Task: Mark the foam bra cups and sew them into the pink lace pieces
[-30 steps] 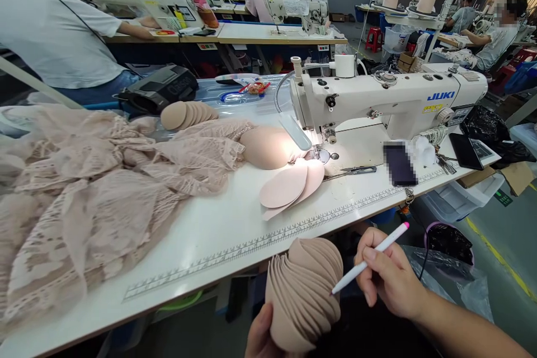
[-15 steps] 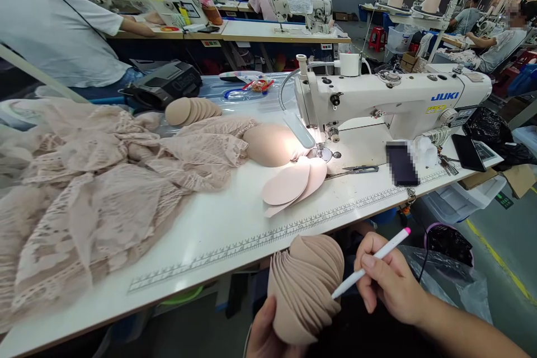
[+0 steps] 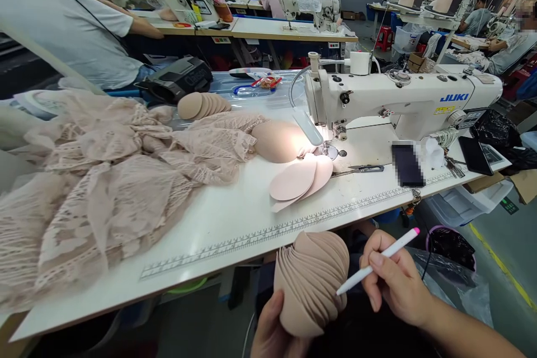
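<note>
Below the table's front edge, my left hand (image 3: pixel 272 327) grips a fanned stack of beige bra pads (image 3: pixel 312 279) from its lower left side. My right hand (image 3: pixel 392 277) pinches a white marker pen (image 3: pixel 373 264) with a pink end. The pen slants down to the left, and its tip is at the stack's right edge; whether it touches cannot be made out. On the table above lie paler pink oval pads (image 3: pixel 296 179). A larger beige cup (image 3: pixel 279 141) rests beside the sewing machine's needle area.
A JUKI sewing machine (image 3: pixel 403 95) stands at the table's right, with thread snips (image 3: pixel 363 169) and a phone (image 3: pixel 406 165) before it. Beige lace fabric (image 3: pixel 121 196) covers the left side. More pads (image 3: pixel 203 105) lie behind. A co-worker (image 3: pixel 96 33) sits at the upper left.
The whole view has shifted, so the scene sits slightly farther right. My hands keep their hold on the pads and pen, with the pen tip still by the stack's right edge.
</note>
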Demonstrator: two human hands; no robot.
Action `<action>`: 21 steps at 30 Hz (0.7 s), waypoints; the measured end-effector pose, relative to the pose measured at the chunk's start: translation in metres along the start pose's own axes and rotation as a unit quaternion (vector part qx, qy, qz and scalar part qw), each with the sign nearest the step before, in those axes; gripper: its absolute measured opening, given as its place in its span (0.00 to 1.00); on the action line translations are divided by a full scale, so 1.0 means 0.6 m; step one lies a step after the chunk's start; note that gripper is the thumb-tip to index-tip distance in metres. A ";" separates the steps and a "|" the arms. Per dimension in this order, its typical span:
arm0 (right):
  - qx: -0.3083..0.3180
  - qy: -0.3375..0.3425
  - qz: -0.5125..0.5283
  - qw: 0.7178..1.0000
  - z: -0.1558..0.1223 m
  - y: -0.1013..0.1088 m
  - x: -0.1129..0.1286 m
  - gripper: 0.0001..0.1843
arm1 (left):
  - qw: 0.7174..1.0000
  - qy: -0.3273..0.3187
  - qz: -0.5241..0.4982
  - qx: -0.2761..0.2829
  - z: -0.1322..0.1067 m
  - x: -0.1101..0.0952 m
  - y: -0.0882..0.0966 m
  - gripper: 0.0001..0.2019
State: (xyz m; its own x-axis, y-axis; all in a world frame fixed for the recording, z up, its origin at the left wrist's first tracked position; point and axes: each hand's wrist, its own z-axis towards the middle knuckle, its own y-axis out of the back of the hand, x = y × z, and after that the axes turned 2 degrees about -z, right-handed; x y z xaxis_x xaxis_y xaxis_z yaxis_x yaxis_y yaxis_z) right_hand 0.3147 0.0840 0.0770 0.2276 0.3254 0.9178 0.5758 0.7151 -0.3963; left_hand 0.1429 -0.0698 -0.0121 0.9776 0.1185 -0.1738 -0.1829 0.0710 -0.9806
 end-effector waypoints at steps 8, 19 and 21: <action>0.036 0.004 -0.009 0.999 0.001 -0.004 -0.001 0.20 | 0.972 0.002 0.006 -0.235 -0.010 0.001 -0.003 0.29; 0.038 -0.003 -0.043 0.998 -0.010 -0.002 0.004 0.22 | 0.978 0.005 -0.025 -0.205 0.010 0.008 -0.037 0.19; 0.046 -0.007 -0.035 0.998 -0.009 -0.003 0.004 0.22 | 0.977 0.005 -0.019 -0.210 0.013 0.010 -0.038 0.17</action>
State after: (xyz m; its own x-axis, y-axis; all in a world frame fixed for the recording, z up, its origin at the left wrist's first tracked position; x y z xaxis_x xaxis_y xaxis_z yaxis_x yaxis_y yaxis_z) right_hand 0.3185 0.0801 0.0798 0.1778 0.2804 0.9433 0.5149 0.7903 -0.3320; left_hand 0.1521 -0.0628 0.0098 0.9843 0.1138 -0.1346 -0.0889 -0.3387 -0.9367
